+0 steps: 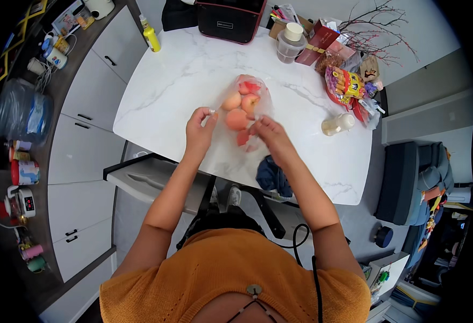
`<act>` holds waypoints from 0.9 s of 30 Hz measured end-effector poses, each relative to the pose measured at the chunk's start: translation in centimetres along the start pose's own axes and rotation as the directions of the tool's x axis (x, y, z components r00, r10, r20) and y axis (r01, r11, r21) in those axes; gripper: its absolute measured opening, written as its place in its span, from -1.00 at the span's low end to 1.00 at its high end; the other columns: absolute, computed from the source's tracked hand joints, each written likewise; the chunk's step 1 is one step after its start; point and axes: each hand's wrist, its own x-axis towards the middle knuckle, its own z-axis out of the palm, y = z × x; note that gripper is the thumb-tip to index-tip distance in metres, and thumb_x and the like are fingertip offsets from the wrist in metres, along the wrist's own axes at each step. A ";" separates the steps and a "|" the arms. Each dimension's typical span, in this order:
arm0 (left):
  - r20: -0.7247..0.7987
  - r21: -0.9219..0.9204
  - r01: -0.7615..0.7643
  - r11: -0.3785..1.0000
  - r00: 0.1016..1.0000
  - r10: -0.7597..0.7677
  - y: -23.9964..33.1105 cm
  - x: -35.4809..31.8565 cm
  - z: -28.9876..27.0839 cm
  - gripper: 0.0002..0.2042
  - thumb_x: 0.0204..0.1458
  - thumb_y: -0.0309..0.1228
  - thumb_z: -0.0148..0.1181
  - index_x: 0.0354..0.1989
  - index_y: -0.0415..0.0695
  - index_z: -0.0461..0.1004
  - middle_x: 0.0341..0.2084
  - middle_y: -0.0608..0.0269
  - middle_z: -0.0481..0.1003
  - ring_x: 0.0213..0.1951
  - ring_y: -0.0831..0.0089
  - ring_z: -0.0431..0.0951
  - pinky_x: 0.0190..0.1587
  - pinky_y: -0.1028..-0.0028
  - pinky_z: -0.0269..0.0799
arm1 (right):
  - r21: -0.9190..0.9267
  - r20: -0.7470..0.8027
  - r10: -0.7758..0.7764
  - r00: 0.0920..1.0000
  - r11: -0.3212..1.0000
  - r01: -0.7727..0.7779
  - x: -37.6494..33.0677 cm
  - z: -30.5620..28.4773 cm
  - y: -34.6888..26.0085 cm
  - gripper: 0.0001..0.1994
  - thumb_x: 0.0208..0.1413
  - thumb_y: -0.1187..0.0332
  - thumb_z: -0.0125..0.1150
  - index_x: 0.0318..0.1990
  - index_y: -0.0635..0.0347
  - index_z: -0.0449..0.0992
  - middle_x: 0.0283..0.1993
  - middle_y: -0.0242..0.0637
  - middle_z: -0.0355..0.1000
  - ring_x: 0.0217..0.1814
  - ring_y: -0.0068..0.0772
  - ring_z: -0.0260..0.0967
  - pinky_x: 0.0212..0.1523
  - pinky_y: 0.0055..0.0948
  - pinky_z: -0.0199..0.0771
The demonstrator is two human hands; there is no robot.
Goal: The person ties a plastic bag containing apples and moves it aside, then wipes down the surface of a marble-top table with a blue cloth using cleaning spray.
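A clear plastic bag lies on the white marbled table, with several round pinkish-orange apples showing through it. At its left side is my left hand, thumb and fingers pinched on a small whitish bit that looks like the bag's edge. My right hand is closed on the near right side of the bag, fingertips beside the lower fruit. Its fingers partly hide what they grip. A dark blue cloth lies at the table's front edge, under my right forearm.
Toward the right stands a pale capped bottle, with snack packets beyond it. A lidded clear jar, a black case and a yellow spray bottle line the far side. A chair stands at the front left.
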 end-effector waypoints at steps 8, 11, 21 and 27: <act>-0.001 -0.217 0.116 0.969 0.993 -0.119 2.4 0.1 -0.7 -0.95 0.03 -0.47 0.07 -0.38 -0.16 0.39 -0.49 0.49 0.35 -0.40 0.75 0.26 -0.32 0.72 0.16 | 0.142 -0.321 -0.191 0.928 0.959 0.246 -1.0 -5.1 -4.2 -0.73 0.17 0.30 -0.13 -0.09 0.30 0.33 -0.47 -0.46 0.29 -0.41 -0.60 0.31 -0.18 -0.54 0.39; -0.031 -0.227 0.132 0.965 0.989 -0.143 2.9 0.5 -0.8 -0.95 0.03 -0.46 0.07 -0.38 -0.16 0.40 -0.52 0.49 0.34 -0.42 0.76 0.25 -0.36 0.71 0.15 | 0.168 -0.345 -0.230 0.910 0.939 0.301 -1.7 -6.8 -5.4 -0.76 0.18 0.32 -0.14 -0.13 0.25 0.38 -0.47 -0.47 0.31 -0.41 -0.60 0.34 -0.25 -0.63 0.37; 0.039 -0.311 0.004 0.951 0.999 0.008 7.3 3.8 -0.4 -0.89 0.04 -0.43 0.02 -0.33 -0.19 0.39 -0.35 0.32 0.43 -0.22 0.58 0.36 -0.04 0.56 0.19 | 0.021 -0.427 -0.334 0.840 0.925 0.379 -3.4 -6.8 -10.3 -0.78 0.18 0.36 -0.14 -0.18 0.29 0.38 -0.43 -0.47 0.33 -0.33 -0.58 0.36 -0.16 -0.60 0.36; 0.125 -0.372 0.002 0.928 0.991 0.048 9.4 4.6 0.9 -0.86 0.05 -0.46 0.00 -0.25 -0.22 0.39 -0.30 0.28 0.43 -0.21 0.57 0.37 -0.07 0.57 0.22 | 0.048 -0.524 -0.339 0.781 0.904 0.424 -4.9 -8.3 -12.0 -0.77 0.15 0.39 -0.09 -0.11 0.31 0.37 -0.39 -0.47 0.37 -0.29 -0.56 0.39 -0.15 -0.60 0.35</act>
